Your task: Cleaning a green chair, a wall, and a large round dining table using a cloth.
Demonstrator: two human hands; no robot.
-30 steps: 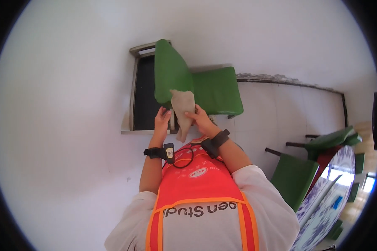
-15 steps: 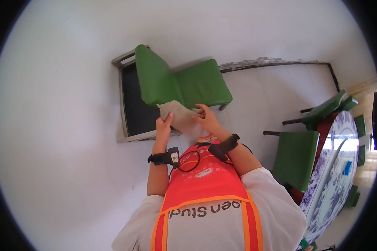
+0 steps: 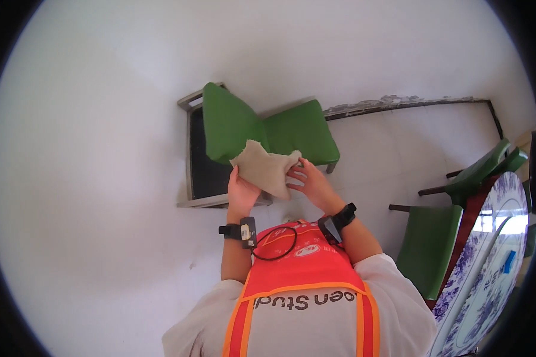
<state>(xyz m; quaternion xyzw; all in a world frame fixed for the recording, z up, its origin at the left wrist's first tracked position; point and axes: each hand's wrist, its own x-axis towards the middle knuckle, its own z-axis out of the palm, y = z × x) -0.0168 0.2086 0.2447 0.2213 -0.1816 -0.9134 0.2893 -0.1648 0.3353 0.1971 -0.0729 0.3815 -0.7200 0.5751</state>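
Note:
A beige cloth (image 3: 267, 172) with frayed edges is held up between my two hands, in front of a green padded chair (image 3: 301, 132). My left hand (image 3: 242, 189) supports its left side, with the thumb at the edge and the other fingers hidden behind the cloth. At the right side my right hand (image 3: 308, 179) has its fingers curled on the cloth's edge. The cloth hangs in an uneven, partly folded shape, apart from the chair as far as I can tell. The chair's backrest (image 3: 227, 128) stands nearer to the left.
Beside the chair at the left is a low grey-framed piece with a dark top (image 3: 205, 172), against the white wall. More green chairs (image 3: 430, 250) surround a round table with a blue-and-white floral top (image 3: 458, 297) at the right. A blue object (image 3: 509, 262) lies on it.
The cloth has been turned and spread wider, its right corner now raised at my right hand. My left palm has turned up under it. The whole view has shifted slightly.

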